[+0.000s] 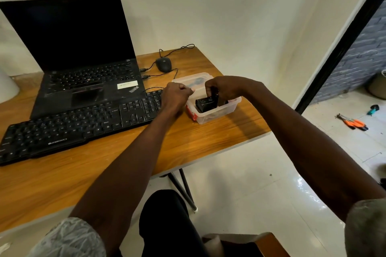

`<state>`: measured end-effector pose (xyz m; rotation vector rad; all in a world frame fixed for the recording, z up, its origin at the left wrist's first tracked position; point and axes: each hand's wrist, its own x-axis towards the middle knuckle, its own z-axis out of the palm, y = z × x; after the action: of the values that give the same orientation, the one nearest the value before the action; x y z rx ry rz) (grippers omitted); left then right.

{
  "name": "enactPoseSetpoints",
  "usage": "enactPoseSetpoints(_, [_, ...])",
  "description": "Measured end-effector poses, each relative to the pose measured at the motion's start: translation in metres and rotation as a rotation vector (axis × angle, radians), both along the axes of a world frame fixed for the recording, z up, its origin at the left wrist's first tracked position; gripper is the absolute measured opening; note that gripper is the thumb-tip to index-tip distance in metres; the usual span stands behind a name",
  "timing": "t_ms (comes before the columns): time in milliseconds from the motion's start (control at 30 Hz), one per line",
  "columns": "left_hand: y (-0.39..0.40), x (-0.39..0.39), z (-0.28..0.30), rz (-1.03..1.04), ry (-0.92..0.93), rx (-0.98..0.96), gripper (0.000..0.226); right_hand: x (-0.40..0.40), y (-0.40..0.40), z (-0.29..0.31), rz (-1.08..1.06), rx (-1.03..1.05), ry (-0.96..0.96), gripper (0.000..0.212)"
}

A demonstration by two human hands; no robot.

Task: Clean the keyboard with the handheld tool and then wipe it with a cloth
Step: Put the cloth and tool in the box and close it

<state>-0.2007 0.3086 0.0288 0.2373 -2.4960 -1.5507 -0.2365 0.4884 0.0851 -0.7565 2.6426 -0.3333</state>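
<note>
Right hand [224,88] fingers curl round a black handheld tool [208,103] in the clear plastic box [234,106]. The left hand [176,96] is fisted at the box's 9 o'clock rim, perhaps pinching something. Best lift the tool straight up while the box is steadied. One Zebronics keyboard [73,125] lies at 9 o'clock; one laptop [83,81], one mouse [164,64]. No cloth is clearly visible.

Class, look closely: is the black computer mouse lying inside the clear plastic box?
No: the black computer mouse lies on the wooden table, behind the clear plastic box.
</note>
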Motion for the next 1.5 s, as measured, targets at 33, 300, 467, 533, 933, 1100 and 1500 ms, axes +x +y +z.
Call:
enactPoseSetpoints(33, [0.0, -0.001, 0.0, 0.005, 0.009, -0.02, 0.013, -0.001, 0.0, 0.002, 0.014, 0.007, -0.028, 0.038])
enactPoseSetpoints(300, [-0.015, -0.03, 0.008, 0.237, -0.024, -0.359, 0.018, -0.032, 0.006, 0.017, -0.222, -0.592, -0.07, 0.03])
enactPoseSetpoints(467, [-0.017, -0.042, 0.014, 0.211, -0.153, -0.585, 0.016, -0.074, -0.004, -0.017, -0.576, -0.352, 0.084, 0.034])
enactPoseSetpoints(533, [-0.013, -0.042, 0.02, 0.189, -0.173, -0.681, 0.016, -0.079, -0.009, -0.026, -0.59, -0.261, 0.086, 0.039])
enactPoseSetpoints(933, [-0.003, -0.036, 0.029, 0.336, -0.12, -0.489, 0.017, -0.098, -0.016, -0.029, -0.649, -0.449, 0.173, 0.03])
enactPoseSetpoints(1100, [-0.001, -0.028, 0.054, 0.376, 0.105, -0.024, 0.031, -0.068, -0.005, 0.01, -0.705, -1.11, -0.025, 0.046])
enactPoseSetpoints(1500, [0.032, 0.061, 0.024, 0.23, 0.297, 0.321, 0.026, -0.004, 0.025, -0.01, -0.777, -1.087, 0.025, 0.022])
